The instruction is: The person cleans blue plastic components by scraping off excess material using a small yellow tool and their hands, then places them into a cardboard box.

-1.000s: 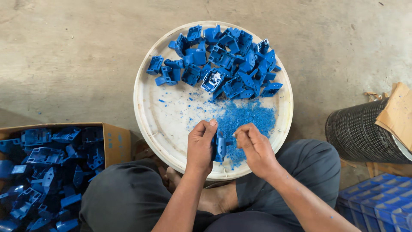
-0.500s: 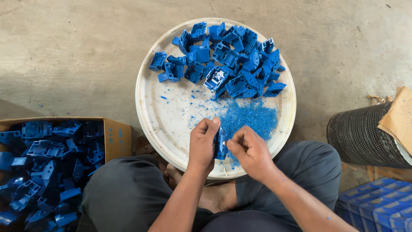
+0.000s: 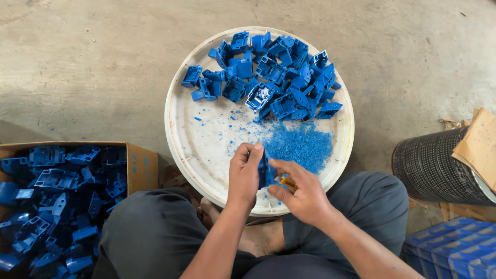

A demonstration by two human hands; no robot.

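Blue plastic part (image 3: 265, 170) between both hands, above white tray (image 3: 206, 144)

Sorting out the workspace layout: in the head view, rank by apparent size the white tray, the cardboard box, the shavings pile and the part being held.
1. white tray
2. cardboard box, partly cut off
3. shavings pile
4. held part

Blue plastic parts (image 3: 279, 77), blue shavings (image 3: 299, 144), cream round tray (image 3: 178, 129), brown cardboard box (image 3: 140, 165).
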